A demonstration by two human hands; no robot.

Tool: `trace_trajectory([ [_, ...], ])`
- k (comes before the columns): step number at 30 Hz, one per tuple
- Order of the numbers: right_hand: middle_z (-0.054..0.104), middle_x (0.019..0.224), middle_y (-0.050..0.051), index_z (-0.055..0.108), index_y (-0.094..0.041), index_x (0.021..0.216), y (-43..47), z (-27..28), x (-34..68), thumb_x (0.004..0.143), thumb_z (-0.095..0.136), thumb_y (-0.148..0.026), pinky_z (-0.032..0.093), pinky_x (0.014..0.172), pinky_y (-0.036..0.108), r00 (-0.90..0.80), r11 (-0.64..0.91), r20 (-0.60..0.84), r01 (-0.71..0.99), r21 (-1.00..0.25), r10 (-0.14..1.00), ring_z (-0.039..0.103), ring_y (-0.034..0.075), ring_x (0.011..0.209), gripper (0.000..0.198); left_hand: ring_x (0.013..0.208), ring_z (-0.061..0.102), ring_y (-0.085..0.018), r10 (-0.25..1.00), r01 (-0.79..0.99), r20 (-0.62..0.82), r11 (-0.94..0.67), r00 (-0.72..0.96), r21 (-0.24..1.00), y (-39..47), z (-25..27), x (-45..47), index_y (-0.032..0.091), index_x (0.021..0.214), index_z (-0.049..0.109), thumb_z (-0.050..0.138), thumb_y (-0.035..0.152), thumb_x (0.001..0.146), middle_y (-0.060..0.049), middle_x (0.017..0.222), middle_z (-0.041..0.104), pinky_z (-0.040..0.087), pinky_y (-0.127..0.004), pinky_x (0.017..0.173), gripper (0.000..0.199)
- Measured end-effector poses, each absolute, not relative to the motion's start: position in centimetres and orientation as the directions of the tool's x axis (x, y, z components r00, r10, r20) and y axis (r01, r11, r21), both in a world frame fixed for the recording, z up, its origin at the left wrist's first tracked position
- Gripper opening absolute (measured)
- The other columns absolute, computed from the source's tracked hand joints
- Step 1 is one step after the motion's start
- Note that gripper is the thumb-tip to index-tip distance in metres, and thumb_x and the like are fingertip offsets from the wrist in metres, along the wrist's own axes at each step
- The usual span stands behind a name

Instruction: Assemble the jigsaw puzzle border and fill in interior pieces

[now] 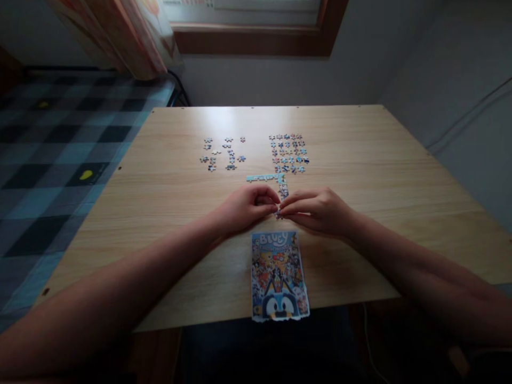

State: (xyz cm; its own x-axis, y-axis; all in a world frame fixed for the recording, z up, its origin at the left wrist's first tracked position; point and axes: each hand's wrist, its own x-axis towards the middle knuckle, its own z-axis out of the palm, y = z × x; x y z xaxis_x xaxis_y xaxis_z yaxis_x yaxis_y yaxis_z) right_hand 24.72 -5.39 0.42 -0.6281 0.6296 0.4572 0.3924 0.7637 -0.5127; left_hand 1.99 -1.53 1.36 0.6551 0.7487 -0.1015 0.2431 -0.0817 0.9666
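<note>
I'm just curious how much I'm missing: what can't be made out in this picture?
Head view, throughout:
- Joined puzzle strip: its lower end is partly covered by the left hand and right hand; whether either grips a piece is unclear.
- Loose pieces: their prints are too small to read.
- Picture sheet: its crowd of little figures is too small to tell apart.
- Window: cut off by the top edge.

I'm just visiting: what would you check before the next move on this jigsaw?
1. Left hand and right hand meeting at the joined section's near end: ok.
2. Piece at the fingertips fully locked in: cannot tell, too small.
3. Loose pieces on the right spread out in rows: ok.
4. Bluey picture sheet face up: ok.
5. Sheet wholly on the table: not ok, overhangs slightly.
</note>
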Motion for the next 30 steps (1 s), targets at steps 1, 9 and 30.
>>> trace_trajectory([
  [1,0.078,0.105,0.002,0.079,-0.026,0.099,-5.4,0.5,24.8,0.097,0.063,-0.024,0.057,0.081,0.029,-0.631,0.766,0.455,0.399,-0.503,0.628,0.073,0.015,0.091,0.016,0.079,0.066,-0.014,0.748,0.239,-0.1,-0.081,0.656,0.968,-1.5,1.3,2.0,0.017,0.088,0.066,0.068,0.02,0.081,-0.004,0.084,0.073,0.053,-0.028,0.072,0.008],
  [9,0.078,0.1,0.003,0.078,-0.022,0.096,-5.6,0.9,24.8,0.098,0.061,-0.026,0.056,0.079,0.029,-0.65,0.791,0.472,0.371,-0.486,0.595,0.072,0.015,0.088,0.017,0.077,0.066,-0.015,0.762,0.241,-0.065,-0.121,0.644,0.963,-2.0,1.2,2.0,0.017,0.085,0.065,0.068,0.023,0.081,-0.004,0.082,0.072,0.053,-0.029,0.072,0.008],
  [30,0.077,0.095,0.001,0.076,-0.022,0.092,-6.0,0.4,26.7,0.095,0.066,-0.028,0.055,0.07,0.026,-0.649,0.704,0.329,0.48,-0.524,0.686,0.071,0.013,0.079,0.013,0.069,0.063,-0.013,0.595,0.507,0.263,-0.795,0.76,0.333,-3.0,0.2,0.5,0.036,0.115,0.076,0.056,0.026,0.096,-0.002,0.095,0.07,0.047,-0.027,0.061,0.029],
])
